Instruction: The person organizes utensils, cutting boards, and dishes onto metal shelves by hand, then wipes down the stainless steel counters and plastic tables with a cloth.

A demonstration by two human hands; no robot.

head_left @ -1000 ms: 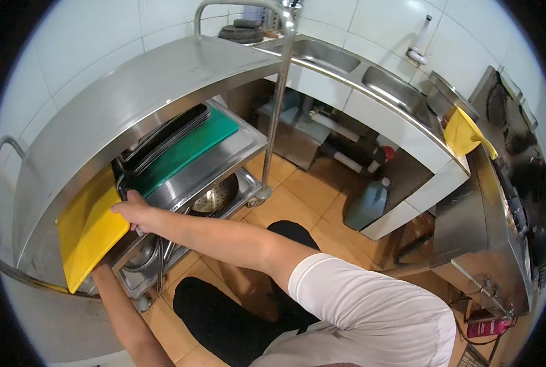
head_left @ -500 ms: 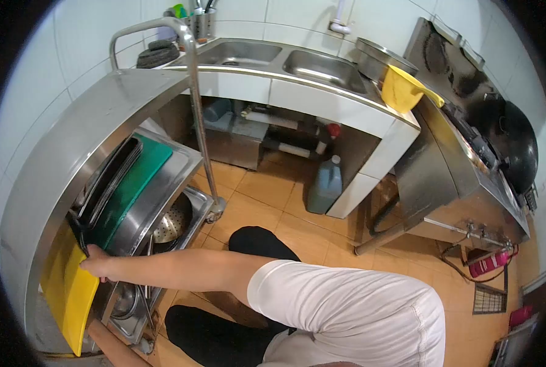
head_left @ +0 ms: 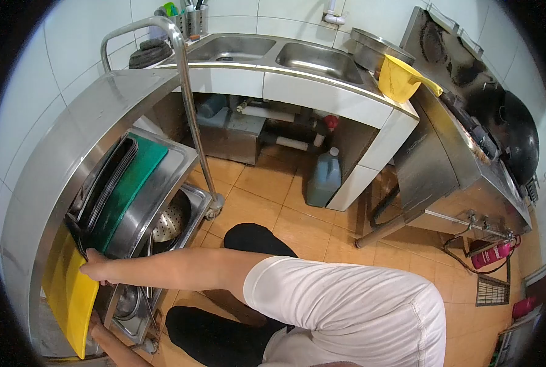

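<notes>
Yellow board (head_left: 71, 293), plastic by the look of it: you have it at the near end of the trolley, its far part under the steel top (head_left: 98, 119), its near corner poking out past the rim. Looks tilted; exact angle, can't tell. Your right hand (head_left: 97, 268) has its fingers curled in on the board's inner edge, pretty much closed, probably because that's the side facing you. Your left hand (head_left: 94, 323) is lower down, at the edge near the bottom corner, fingers mostly hidden behind the board; how far open, or whether it grips, can't tell. Spacing along one side likely steadies a wide, flat thing.

Next to your right hand, black trays (head_left: 115, 174) sit nested, presumably to save room, alongside the green board (head_left: 139, 183), which lies on the steel shelf (head_left: 157, 196). Flat stuff suits that low gap. Below, the perforated bowl (head_left: 168, 223) is on the lower tier, where bulkier pieces probably fit better.

Farther out: sink basins (head_left: 239, 49) set into the tiled counter, with the plastic jug (head_left: 324, 177) on the floor beneath, likely out of foot traffic. Yellow dipper (head_left: 398, 79) is on the counter corner, probably handy for water, the wide steel pot (head_left: 371, 49) just behind it
</notes>
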